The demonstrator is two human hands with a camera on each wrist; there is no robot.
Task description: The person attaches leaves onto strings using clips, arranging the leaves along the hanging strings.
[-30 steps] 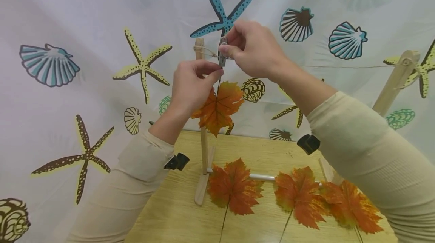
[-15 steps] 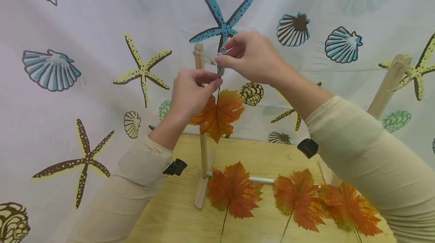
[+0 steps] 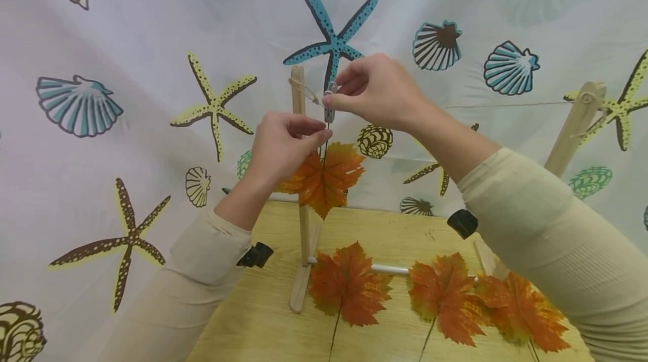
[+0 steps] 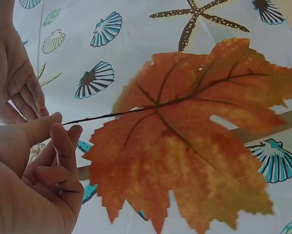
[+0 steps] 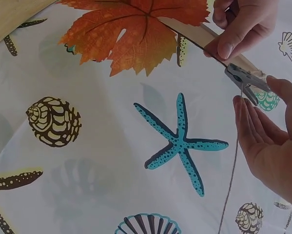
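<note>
Pinching leaf stem [image 4: 94, 117], left hand [image 4: 33, 187]; clip [image 5: 245, 78] seemingly right wrist's alone.

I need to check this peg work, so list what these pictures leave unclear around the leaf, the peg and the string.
- Head view: whether the peg bites the stem is too small to tell; the right hand covers its top.
- Right wrist view: the string runs off the bottom edge.
- Left wrist view: the leaf is cut by the right edge; the left hand hides the stem's end.

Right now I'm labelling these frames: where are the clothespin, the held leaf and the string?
clothespin [image 3: 329, 104]: head view, its grey body.
held leaf [image 4: 184, 141]: left wrist view, middle of the orange blade.
string [image 3: 506, 105]: head view, taut span right of the hands.
</note>
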